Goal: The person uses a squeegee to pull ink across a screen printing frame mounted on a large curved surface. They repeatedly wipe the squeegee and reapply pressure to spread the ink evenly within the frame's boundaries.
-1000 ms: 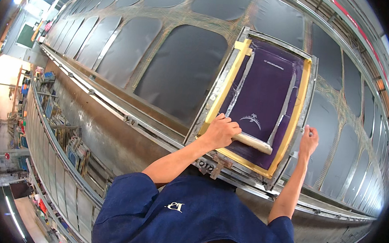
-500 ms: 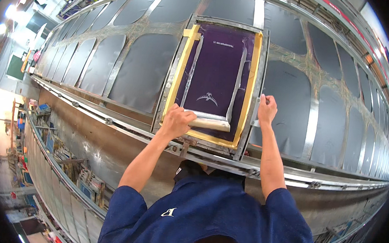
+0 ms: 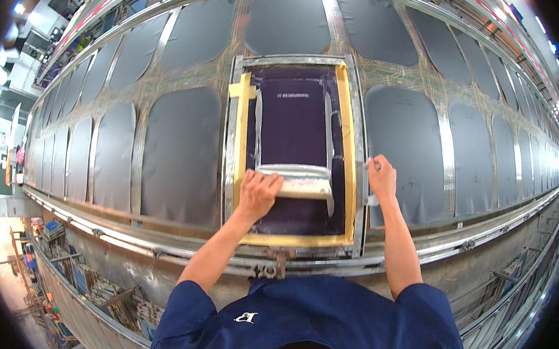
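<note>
A screen frame (image 3: 233, 140) with yellow tape (image 3: 351, 153) and dark purple mesh (image 3: 292, 127) lies on the long table among grey panels. My left hand (image 3: 258, 192) is closed on the left end of a pale squeegee (image 3: 303, 186), which lies across the mesh toward the near end, silvery ink along its far side. My right hand (image 3: 382, 177) is curled at the frame's right side, fingers pinched around a small metal piece that is mostly hidden.
Grey panels (image 3: 182, 149) run in two rows along the table. A metal rail (image 3: 97, 231) follows the near edge, with a clamp block (image 3: 279, 264) below the frame. Stacked screens (image 3: 93, 285) stand on shelves below at the left. Shelving and lights line the far left.
The view has turned and levelled, so the screen now looks upright. The squeegee in my left hand now covers the pale emblem. My right hand stays at the frame's right side.
</note>
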Motion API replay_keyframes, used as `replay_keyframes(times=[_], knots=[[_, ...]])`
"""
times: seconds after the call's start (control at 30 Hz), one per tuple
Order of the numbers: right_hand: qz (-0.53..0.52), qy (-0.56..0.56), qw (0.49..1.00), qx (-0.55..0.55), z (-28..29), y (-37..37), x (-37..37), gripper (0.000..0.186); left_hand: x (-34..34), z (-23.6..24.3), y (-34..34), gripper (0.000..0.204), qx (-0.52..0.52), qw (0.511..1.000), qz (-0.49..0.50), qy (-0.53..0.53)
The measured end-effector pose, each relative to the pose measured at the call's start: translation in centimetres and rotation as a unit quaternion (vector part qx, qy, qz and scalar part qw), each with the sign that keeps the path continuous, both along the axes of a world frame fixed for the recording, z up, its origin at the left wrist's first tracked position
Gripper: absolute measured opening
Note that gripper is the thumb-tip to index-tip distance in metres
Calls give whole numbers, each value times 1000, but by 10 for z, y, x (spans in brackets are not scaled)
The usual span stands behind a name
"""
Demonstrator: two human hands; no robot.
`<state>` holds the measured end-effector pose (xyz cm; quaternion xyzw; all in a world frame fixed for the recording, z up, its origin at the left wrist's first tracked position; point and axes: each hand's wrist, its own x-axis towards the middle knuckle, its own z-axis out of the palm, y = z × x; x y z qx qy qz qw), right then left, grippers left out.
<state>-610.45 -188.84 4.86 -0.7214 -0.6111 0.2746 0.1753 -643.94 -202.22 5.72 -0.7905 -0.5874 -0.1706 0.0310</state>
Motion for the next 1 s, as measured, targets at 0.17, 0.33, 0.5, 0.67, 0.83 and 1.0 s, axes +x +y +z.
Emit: replay_keyframes(times=[0.17, 0.33, 0.5, 0.67, 0.83, 1.0], knots=[[132, -16, 989, 58, 27, 64, -9, 35, -48, -13, 177, 34, 42, 999, -4, 20], [355, 38, 904, 237, 77, 188, -98, 55, -76, 32, 284, 22, -118, 990, 10, -79], [442, -140, 886, 7, 72, 273, -177, 45, -83, 47, 344, 35, -248, 966, 49, -43], [429, -128, 894, -10, 44, 272, -179, 37, -79, 40, 333, 32, -244, 968, 49, -40], [464, -167, 870, 24, 41, 177, -155, 33, -55, 34, 235, 23, -234, 971, 41, -24], [480, -157, 863, 32, 45, 25, -113, 23, -17, 28, 77, 19, -175, 979, -4, -101]])
